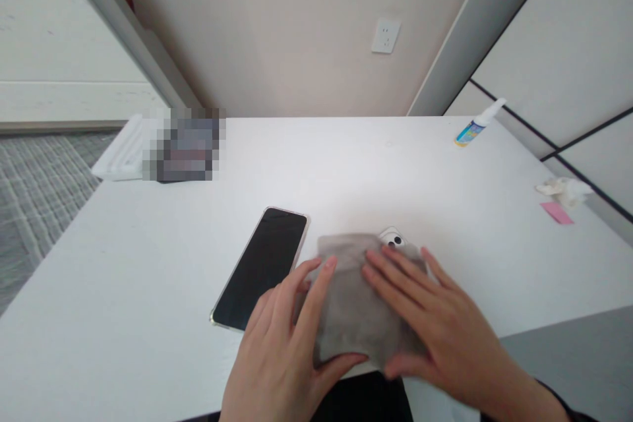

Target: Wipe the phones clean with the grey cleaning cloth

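A grey cloth [353, 306] lies over a phone near the front edge of the white table [395, 171]. Only that phone's camera corner [392, 238] shows at the cloth's far edge. My right hand [435, 323] lies flat on the cloth, fingers stretched out and pressing down. My left hand [287, 336] rests at the cloth's left edge, fingers spread, its thumb at the cloth's near side. A second phone [262, 267] with a dark screen lies face up just left of the cloth, beside my left fingers.
A small spray bottle [477, 124] lies at the back right of the table. A crumpled tissue [564, 190] and a pink note [557, 212] sit near the right edge. A white keyboard [121, 151] and a blurred object [185, 145] are at the back left.
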A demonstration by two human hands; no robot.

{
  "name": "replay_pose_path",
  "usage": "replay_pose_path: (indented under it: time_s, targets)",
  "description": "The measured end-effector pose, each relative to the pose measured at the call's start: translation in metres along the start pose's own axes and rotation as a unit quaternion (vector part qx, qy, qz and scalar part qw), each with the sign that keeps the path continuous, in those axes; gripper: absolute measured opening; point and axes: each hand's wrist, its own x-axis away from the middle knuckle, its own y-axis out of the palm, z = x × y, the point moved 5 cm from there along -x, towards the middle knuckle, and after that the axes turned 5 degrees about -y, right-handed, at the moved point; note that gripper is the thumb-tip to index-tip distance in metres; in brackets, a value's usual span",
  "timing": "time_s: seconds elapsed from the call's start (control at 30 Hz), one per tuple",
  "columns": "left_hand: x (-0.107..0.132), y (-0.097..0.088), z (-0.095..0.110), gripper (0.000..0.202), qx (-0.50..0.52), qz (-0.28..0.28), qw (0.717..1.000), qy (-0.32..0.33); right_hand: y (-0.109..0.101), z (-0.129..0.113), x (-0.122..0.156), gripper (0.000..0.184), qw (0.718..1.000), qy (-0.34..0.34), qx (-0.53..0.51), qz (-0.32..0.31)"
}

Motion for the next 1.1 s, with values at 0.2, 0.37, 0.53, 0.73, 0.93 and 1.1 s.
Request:
replay_pose_path:
  time_s: [0.2,0.37,0.53,0.73,0.93,1.1]
  targets:
    - [-0.002,0.001,0.0,0.082,0.003,-0.003,1.0,-0.004,0.006,0.015,0.002,0.106,0.995,0.09,0.042,0.006]
    - [-0.002,0.0,0.0,0.083,-0.001,-0.002,1.0,-0.004,0.006,0.021,0.005,0.102,0.995,0.093,0.027,0.01]
    - [-0.002,0.0,0.0,0.086,-0.003,-0.002,1.0,0.0,0.004,-0.002,-0.002,0.106,0.999,0.043,0.015,0.016]
    - [-0.002,-0.001,0.001,0.079,-0.02,-0.001,1.0,0.002,0.005,-0.003,-0.008,0.093,1.0,-0.008,-0.003,-0.001]
    - [-0.001,0.0,0.0,0.083,-0.019,0.007,1.0,0.007,0.004,0.02,-0.008,0.107,0.997,0.064,0.036,0.011]
    - [-0.001,0.001,0.0,0.082,-0.023,0.009,1.0,0.011,0.007,-0.014,-0.022,0.108,1.0,0.016,0.004,-0.013]
